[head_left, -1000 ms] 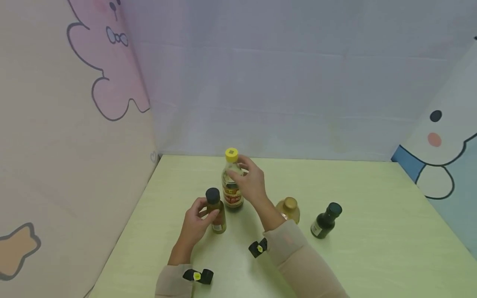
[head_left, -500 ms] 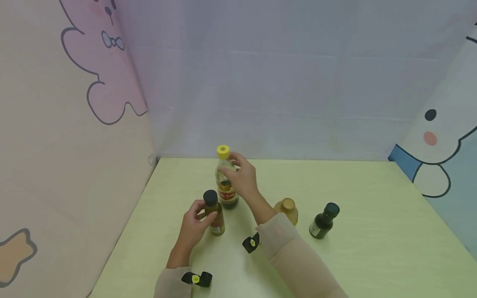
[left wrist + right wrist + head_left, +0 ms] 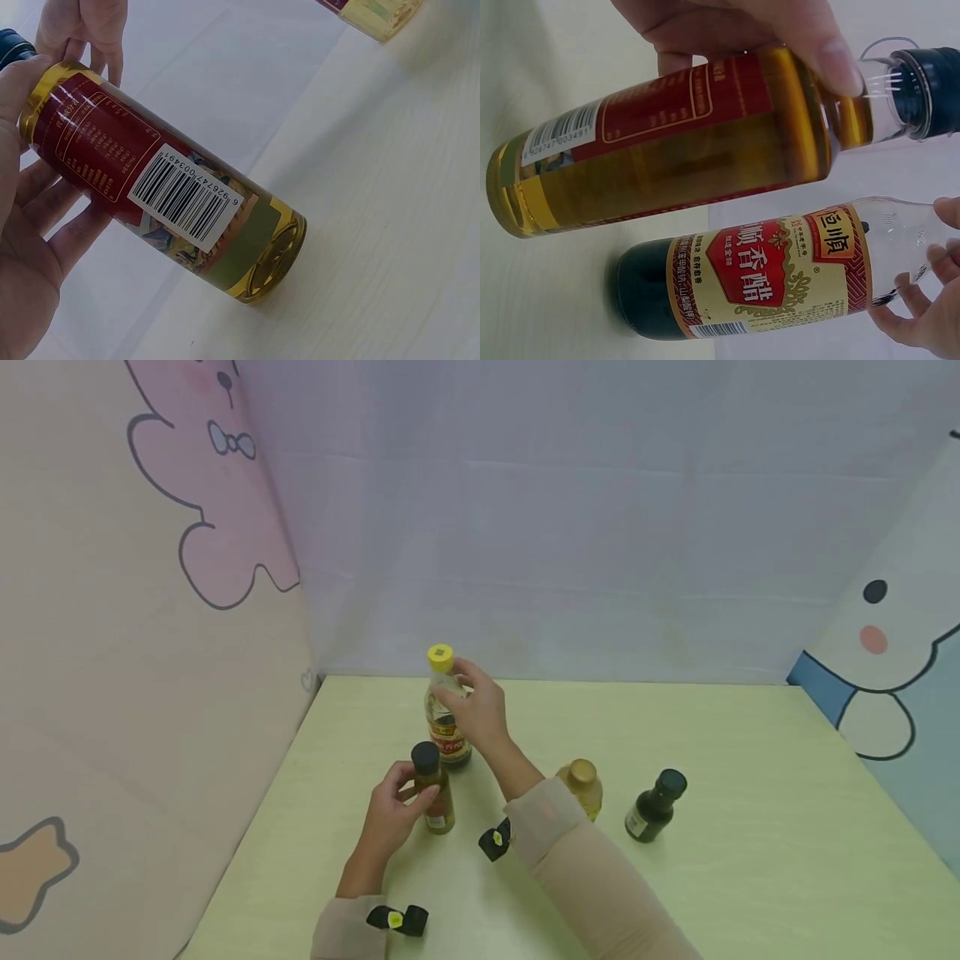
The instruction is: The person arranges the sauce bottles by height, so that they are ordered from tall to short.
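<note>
My left hand [image 3: 393, 806] grips a small glass bottle of golden liquid [image 3: 202, 202] round its upper part, with thumb and fingers on opposite sides. The bottle has a dark cap and a dark red label with a barcode. Just behind it, my right hand [image 3: 480, 706] holds the neck of a taller vinegar bottle [image 3: 757, 277], with the thumb on the near side. That one has a yellow cap [image 3: 440, 657], a cream and red label and dark liquid low inside. Both bottles stand nearly upright, close together on the table's left half, the small one overlapping the vinegar bottle in the right wrist view.
A gold-capped bottle [image 3: 582, 785] stands right of the middle, partly covered by the right sleeve [image 3: 577, 868]. Further right is a small dark bottle [image 3: 654, 807] with a green-black cap. The pale green table [image 3: 765, 827] meets a curtain [image 3: 570, 568] behind.
My right hand has moved left and slightly back with the vinegar bottle, which now stands behind the small bottle. The left hand and its bottle have stayed almost in place.
</note>
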### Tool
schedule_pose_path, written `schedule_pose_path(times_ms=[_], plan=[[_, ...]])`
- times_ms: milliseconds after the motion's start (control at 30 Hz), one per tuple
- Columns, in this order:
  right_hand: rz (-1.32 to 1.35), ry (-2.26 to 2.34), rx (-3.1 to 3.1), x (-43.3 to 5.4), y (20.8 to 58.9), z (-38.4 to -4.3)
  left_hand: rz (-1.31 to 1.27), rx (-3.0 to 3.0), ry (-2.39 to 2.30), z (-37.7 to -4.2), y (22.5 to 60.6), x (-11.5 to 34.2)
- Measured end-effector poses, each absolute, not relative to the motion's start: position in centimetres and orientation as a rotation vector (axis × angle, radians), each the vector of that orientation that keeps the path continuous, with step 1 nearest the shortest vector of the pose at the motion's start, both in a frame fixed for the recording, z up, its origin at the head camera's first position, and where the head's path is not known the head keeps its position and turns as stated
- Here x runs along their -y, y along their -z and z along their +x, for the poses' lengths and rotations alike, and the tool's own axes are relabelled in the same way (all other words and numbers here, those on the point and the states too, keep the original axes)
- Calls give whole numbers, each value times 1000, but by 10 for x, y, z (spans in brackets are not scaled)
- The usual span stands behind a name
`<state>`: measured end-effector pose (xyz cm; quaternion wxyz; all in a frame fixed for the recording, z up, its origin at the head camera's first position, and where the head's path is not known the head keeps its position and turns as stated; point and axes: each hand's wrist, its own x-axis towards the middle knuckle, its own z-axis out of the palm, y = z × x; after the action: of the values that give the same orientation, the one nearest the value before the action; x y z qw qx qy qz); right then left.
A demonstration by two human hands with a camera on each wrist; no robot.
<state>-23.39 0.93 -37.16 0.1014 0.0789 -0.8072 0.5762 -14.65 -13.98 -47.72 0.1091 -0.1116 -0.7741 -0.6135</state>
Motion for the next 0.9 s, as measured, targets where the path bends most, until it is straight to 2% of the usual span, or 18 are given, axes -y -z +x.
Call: schedule_pose_path(times_ms=[900], plan=[[230, -1703, 2464, -7, 377, -242, -318, 2272, 1836, -144, 477, 138]])
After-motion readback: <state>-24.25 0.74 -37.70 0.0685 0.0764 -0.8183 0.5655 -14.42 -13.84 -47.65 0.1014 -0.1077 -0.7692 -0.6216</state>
